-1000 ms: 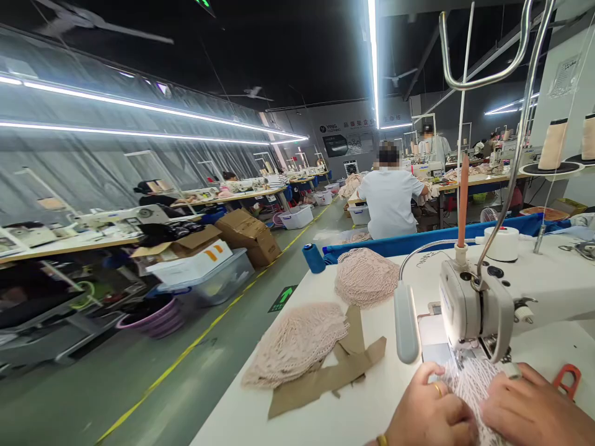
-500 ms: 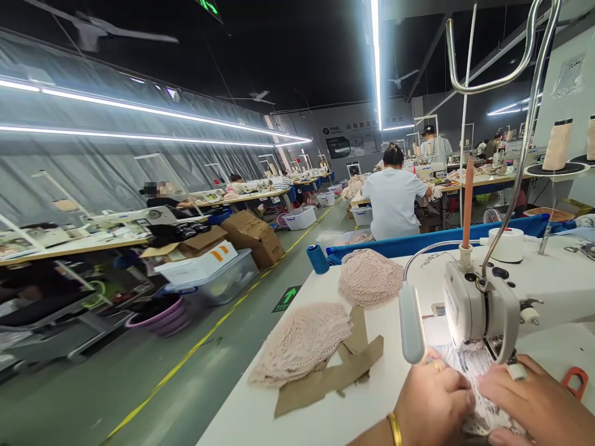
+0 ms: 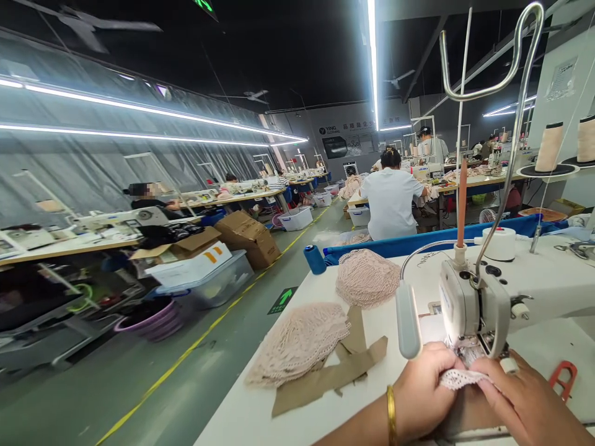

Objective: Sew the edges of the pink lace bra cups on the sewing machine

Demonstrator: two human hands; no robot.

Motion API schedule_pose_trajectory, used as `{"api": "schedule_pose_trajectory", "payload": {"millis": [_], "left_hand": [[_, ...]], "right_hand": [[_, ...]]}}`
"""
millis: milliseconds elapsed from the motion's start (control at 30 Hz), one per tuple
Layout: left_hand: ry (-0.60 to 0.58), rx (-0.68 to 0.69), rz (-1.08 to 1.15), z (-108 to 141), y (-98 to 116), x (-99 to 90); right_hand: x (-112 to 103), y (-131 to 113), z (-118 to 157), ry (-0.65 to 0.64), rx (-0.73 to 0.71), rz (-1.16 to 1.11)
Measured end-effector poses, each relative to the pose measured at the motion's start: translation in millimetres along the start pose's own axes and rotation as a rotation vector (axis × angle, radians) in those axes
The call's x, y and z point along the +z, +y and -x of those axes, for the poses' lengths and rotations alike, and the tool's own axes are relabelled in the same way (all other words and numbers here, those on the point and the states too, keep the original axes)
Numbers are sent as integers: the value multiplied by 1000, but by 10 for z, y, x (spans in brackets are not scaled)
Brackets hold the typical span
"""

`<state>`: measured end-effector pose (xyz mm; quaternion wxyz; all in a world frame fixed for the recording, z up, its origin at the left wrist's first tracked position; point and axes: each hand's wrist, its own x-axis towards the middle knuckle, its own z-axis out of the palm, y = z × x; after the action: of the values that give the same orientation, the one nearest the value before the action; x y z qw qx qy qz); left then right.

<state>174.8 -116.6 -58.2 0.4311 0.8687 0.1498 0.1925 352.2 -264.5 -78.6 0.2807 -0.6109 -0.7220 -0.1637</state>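
Both hands have lifted the lace strip (image 3: 460, 378) near the sewing machine (image 3: 474, 310); left hand (image 3: 425, 393) and right hand (image 3: 520, 402) fingers pinch it.

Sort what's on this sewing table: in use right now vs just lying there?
In use:
- left hand and right hand, both gripping the lace strip
- sewing machine head, strip fed under it
- machine lamp

Lying about:
- near lace pile
- far lace pile
- tan fabric strips
- blue thread cone
- red-handled tool
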Motion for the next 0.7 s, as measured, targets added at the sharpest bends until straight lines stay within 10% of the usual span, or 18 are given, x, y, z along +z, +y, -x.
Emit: {"api": "schedule_pose_trajectory", "payload": {"millis": [333, 500, 700], "left_hand": [[10, -205, 123, 2, 55, 51], [92, 82, -14, 66, -4, 103], [-57, 551, -431, 190, -320, 109]], "right_hand": [[66, -62, 7, 51, 189, -230], [24, -42, 48, -40, 89, -161], [-58, 102, 93, -305, -370, 13]]}}
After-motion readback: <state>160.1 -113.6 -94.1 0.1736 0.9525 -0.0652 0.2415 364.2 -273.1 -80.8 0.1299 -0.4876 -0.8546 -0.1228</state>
